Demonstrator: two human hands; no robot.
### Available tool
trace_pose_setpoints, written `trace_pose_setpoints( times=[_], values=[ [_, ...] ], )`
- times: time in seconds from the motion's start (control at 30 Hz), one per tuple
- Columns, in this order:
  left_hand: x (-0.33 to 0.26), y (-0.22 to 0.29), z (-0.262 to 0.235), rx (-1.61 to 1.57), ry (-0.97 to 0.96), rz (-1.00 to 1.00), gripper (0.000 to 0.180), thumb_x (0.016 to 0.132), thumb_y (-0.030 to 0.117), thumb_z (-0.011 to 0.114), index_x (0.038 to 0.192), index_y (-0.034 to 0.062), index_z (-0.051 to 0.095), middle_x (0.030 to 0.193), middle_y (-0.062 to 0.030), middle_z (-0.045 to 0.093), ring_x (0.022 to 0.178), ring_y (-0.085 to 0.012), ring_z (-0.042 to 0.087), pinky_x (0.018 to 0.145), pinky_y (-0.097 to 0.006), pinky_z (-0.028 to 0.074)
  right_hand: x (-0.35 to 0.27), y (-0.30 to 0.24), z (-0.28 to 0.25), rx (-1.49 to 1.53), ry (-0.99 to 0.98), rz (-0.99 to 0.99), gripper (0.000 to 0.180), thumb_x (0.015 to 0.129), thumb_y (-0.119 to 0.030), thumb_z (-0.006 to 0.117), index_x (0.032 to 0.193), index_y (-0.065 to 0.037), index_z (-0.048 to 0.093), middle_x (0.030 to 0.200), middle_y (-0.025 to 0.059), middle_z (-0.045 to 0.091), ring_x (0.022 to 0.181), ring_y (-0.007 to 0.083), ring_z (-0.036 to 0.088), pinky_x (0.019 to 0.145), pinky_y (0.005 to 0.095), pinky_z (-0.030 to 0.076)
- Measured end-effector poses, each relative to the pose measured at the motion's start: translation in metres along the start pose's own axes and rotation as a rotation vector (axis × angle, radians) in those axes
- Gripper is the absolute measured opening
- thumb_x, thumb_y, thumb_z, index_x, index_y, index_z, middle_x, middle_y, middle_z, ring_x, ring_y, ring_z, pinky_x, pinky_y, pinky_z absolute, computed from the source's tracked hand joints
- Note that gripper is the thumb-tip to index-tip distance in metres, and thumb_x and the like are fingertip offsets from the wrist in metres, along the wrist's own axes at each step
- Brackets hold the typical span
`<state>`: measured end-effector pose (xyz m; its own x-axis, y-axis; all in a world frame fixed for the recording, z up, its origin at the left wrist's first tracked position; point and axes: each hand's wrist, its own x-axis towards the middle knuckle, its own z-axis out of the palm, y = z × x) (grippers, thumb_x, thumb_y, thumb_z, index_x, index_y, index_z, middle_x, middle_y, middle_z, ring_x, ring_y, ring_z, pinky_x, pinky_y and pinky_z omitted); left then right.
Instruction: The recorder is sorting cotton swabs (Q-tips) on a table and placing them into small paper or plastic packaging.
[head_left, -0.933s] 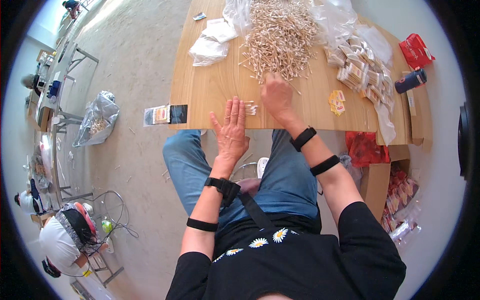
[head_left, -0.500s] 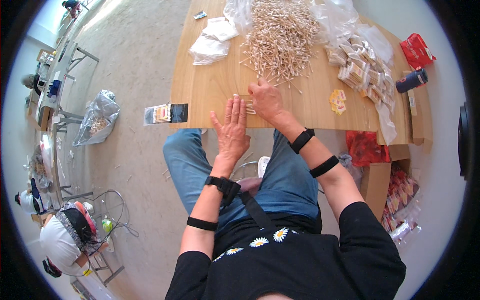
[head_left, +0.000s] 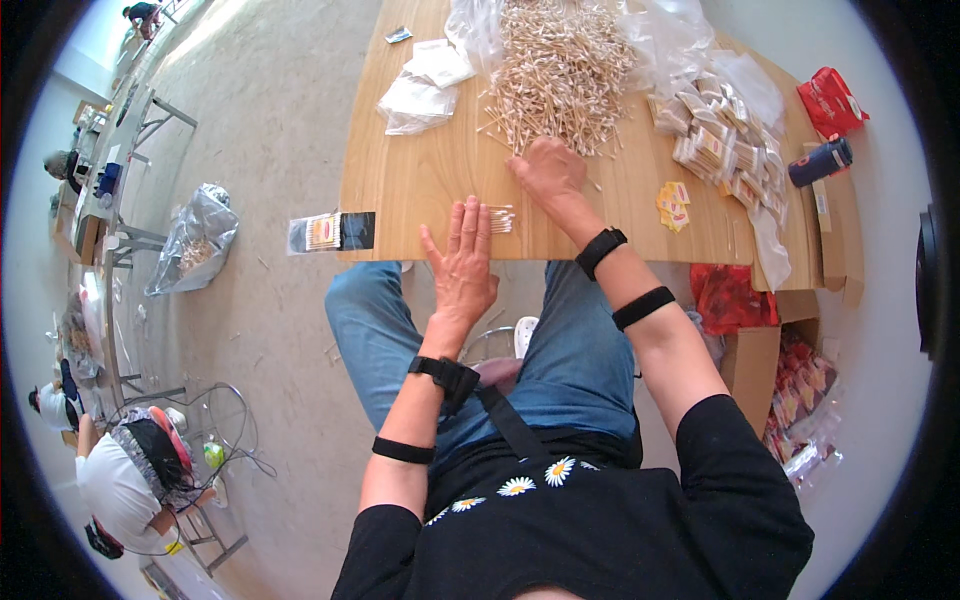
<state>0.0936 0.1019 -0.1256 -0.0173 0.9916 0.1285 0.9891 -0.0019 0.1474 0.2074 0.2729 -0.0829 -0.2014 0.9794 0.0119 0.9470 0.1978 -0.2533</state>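
My left hand (head_left: 465,262) lies flat with its fingers stretched out near the table's front edge. Beside its fingertips, a small row of cotton swabs (head_left: 500,219) sticks out to the right; the row's other end is hidden under the fingers. My right hand (head_left: 555,172) is at the near edge of a big heap of cotton swabs (head_left: 560,70). Its fingers are curled together, and what they hold, if anything, is hidden. To the left, a clear packet of swabs (head_left: 323,231) lies on the table edge beside a black strip (head_left: 357,230).
Clear plastic bags (head_left: 420,102) lie at the back left. On the right are filled swab packets (head_left: 705,145), small yellow cards (head_left: 673,205), a dark bottle (head_left: 822,162) and a red bag (head_left: 832,102). Below stands an open carton (head_left: 750,370). Other people sit at benches far left.
My right hand has moved away from the row of swabs, up to the edge of the heap, uncovering the row's right end. My left hand has stayed in place.
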Motion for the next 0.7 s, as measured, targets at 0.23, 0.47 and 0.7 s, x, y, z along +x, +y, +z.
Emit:
trace_pose_setpoints(
  times=[0.23, 0.47, 0.7],
  values=[
    [0.000, 0.002, 0.001, -0.029, -0.001, 0.001, 0.116, 0.062, 0.023, 0.085, 0.157, 0.0083, 0.021, 0.165, -0.0084, 0.018, 0.154, -0.0241, 0.014, 0.116, -0.067, 0.009, 0.001, 0.020, 0.012, 0.014, 0.017, 0.092, 0.027, 0.084, -0.029, 0.063, 0.094, -0.007, 0.075, 0.098, 0.0167, 0.073, 0.093, 0.0324, 0.073, 0.079, 0.0430, 0.059],
    [0.000, -0.001, 0.002, -0.005, 0.008, -0.007, 0.114, 0.062, 0.021, 0.084, 0.157, 0.0083, 0.021, 0.165, -0.0078, 0.018, 0.154, -0.0241, 0.014, 0.117, -0.066, 0.008, -0.014, 0.028, 0.015, 0.182, -0.011, -0.166, 0.018, 0.081, -0.018, 0.060, 0.082, -0.003, 0.071, 0.089, 0.0212, 0.071, 0.083, 0.0391, 0.069, 0.076, 0.0487, 0.054],
    [0.001, 0.001, 0.002, -0.021, 0.009, 0.005, 0.114, 0.062, 0.021, 0.083, 0.157, 0.0084, 0.022, 0.166, -0.0068, 0.017, 0.154, -0.0241, 0.014, 0.116, -0.067, 0.009, -0.023, 0.008, 0.020, 0.275, -0.012, -0.307, 0.012, 0.085, -0.013, 0.061, 0.089, -0.003, 0.067, 0.096, 0.0227, 0.066, 0.091, 0.0400, 0.067, 0.079, 0.0491, 0.055]
  ],
)
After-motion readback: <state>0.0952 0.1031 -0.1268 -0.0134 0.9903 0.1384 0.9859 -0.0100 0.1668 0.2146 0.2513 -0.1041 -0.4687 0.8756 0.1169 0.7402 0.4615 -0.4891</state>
